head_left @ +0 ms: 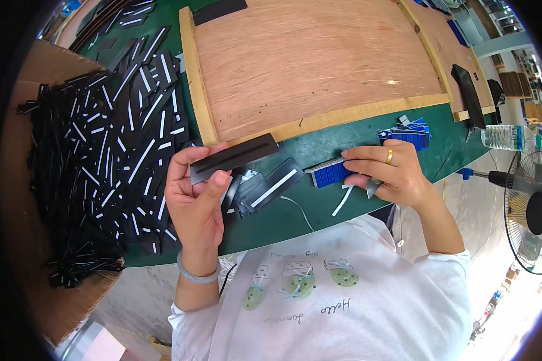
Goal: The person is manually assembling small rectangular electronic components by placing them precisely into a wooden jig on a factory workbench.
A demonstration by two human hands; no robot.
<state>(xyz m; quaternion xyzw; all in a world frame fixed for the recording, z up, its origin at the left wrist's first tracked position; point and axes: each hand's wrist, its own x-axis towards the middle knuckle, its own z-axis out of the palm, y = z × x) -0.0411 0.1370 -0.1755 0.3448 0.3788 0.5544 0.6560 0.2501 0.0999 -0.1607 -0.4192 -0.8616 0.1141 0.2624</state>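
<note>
My left hand [194, 195] pinches a flat black rectangular piece [238, 157] between thumb and fingers, raised over the green table. A darker narrow strip runs along its face. On the right, my right hand [397, 173], with a gold ring, grips a blue ribbed block [330, 175] with a pale grey layer along its upper edge. A small grey metallic piece [373, 188] shows under that hand's thumb side. Between the hands lie dark translucent pieces [274, 185], one bearing a white strip. A loose white strip [342, 201] lies near the right fingers.
A cardboard box [51, 69] at left is heaped with black pieces bearing white strips [111, 150]. Beyond my hands is a wooden-framed plywood board [319, 60]. Another blue ribbed bundle [406, 135] lies past my right hand. A plastic bottle [503, 137] and a fan [533, 210] are at right.
</note>
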